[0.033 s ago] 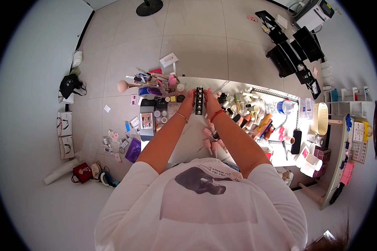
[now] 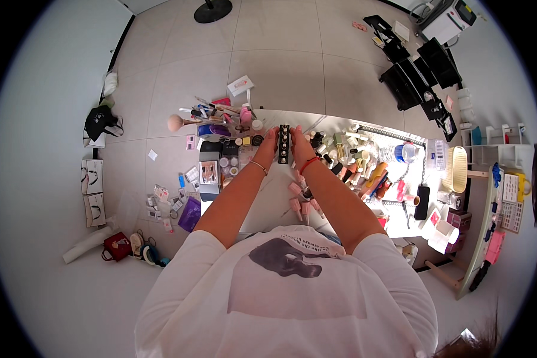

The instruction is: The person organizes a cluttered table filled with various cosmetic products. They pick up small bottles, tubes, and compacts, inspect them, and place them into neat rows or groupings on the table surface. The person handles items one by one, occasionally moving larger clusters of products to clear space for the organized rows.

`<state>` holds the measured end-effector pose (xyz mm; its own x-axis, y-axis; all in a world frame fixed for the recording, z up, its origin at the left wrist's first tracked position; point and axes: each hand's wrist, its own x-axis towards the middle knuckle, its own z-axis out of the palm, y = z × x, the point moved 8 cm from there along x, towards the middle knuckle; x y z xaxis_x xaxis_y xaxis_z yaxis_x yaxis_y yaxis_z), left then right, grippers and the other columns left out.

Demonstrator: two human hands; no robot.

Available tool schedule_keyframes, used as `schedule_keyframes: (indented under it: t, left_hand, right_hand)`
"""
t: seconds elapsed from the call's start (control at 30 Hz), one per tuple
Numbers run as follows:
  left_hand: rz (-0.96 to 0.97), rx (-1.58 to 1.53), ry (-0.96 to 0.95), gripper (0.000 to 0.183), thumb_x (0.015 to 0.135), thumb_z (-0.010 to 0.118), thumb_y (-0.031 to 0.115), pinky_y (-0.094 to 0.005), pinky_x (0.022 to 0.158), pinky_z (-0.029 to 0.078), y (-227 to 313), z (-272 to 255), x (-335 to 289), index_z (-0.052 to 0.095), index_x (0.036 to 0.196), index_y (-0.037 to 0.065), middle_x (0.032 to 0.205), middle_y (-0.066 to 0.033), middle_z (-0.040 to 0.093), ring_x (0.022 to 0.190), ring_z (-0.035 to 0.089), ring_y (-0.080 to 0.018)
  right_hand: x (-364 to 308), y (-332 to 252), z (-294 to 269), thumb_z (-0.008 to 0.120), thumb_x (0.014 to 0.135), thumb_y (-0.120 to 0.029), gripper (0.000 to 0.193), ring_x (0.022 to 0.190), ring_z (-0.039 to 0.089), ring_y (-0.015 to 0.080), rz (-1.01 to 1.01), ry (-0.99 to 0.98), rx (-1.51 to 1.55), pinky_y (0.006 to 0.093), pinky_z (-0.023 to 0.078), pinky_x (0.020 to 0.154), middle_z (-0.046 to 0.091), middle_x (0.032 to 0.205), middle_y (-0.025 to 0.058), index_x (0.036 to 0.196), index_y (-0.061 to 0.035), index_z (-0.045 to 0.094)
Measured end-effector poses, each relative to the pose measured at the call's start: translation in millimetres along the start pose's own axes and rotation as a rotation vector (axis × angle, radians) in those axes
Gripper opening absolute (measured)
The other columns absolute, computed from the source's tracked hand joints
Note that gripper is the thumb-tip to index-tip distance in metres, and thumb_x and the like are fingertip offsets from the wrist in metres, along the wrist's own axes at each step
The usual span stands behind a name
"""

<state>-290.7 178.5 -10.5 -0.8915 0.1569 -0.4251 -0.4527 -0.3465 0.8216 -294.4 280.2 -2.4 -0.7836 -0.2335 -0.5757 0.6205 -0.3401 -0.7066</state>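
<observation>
a narrow black rack [image 2: 284,144] with a row of small pale round pieces along it is at the middle of the near-white worktop [image 2: 259,206], its long side running away from the person. the left hand [image 2: 269,146] holds the rack along its left edge and the right hand [image 2: 302,147] holds it along its right edge, both hands closed in narrow against it; how the fingertips sit underneath cannot be told. a pale bangle [image 2: 259,167] circles the left wrist and a red band [image 2: 308,162] the right.

nearer the person than the rack, and slightly to its right, is a group of pink bottles [image 2: 305,209]. to the right of the rack spreads a crowded heap of small bottles [image 2: 355,156], and farther right come a clear bottle with a blue label [image 2: 406,153], a dark flat oblong [image 2: 422,203] and a pale yellow basket [image 2: 456,169]. to the left of the rack are little jars [image 2: 225,162] and an open palette [image 2: 209,172]; farther left and a bit beyond the rack, a fluffy brush [image 2: 175,123] pokes out. well left of the rack, on the floor [image 2: 188,65], lies a purple pouch [image 2: 190,214].
</observation>
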Motion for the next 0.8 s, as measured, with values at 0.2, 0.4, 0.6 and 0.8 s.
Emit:
schedule_keyframes:
  t: [0.2, 0.4, 0.6, 0.8]
  left_hand:
    - [-0.015, -0.029, 0.0, 0.082, 0.099, 0.033, 0.064, -0.0352, 0.114, 0.032, 5, 7, -2, 0.029, 0.151, 0.001, 0.149, -0.0132, 0.043, 0.139, 0.04, -0.0227]
    - [-0.074, -0.082, -0.032, 0.079, 0.101, 0.033, 0.062, -0.0383, 0.119, 0.02, -1, 3, -3, 0.023, 0.155, 0.005, 0.16, -0.0083, 0.028, 0.148, 0.025, -0.0218]
    - [0.035, 0.013, 0.05, 0.06, 0.103, 0.043, 0.047, -0.0367, 0.114, 0.027, -22, -22, -42, 0.037, 0.149, 0.009, 0.151, -0.0071, 0.041, 0.14, 0.037, -0.0209]
    - [0.096, 0.767, -0.056, 0.034, 0.094, 0.063, 0.021, -0.0322, 0.084, 0.051, -45, -23, -129, 0.06, 0.123, 0.004, 0.116, -0.009, 0.065, 0.096, 0.063, -0.0187]
  right_hand:
    - [-2, 1, 1, 0.031, 0.102, -0.06, 0.074, 0.136, 0.04, 0.0151, 0.027, -0.002, 0.034, 0.0313, 0.025, 0.113, 0.045, 0.151, 0.0037, 0.152, -0.0049, 0.032]
    - [-21, -10, 13, 0.031, 0.102, -0.06, 0.075, 0.143, 0.031, 0.0159, 0.064, 0.018, 0.054, 0.0323, 0.019, 0.116, 0.033, 0.158, 0.0046, 0.153, -0.0053, 0.029]
    - [-40, -13, -20, 0.03, 0.106, -0.048, 0.061, 0.142, 0.033, 0.022, -0.067, -0.151, 0.123, 0.0369, 0.024, 0.118, 0.039, 0.153, 0.0111, 0.149, -0.0032, 0.034]
    - [-148, -67, -111, 0.054, 0.101, -0.017, 0.029, 0.091, 0.065, 0.0145, -0.302, 0.101, -0.184, 0.0276, 0.053, 0.081, 0.069, 0.104, 0.0094, 0.125, -0.0003, 0.059]
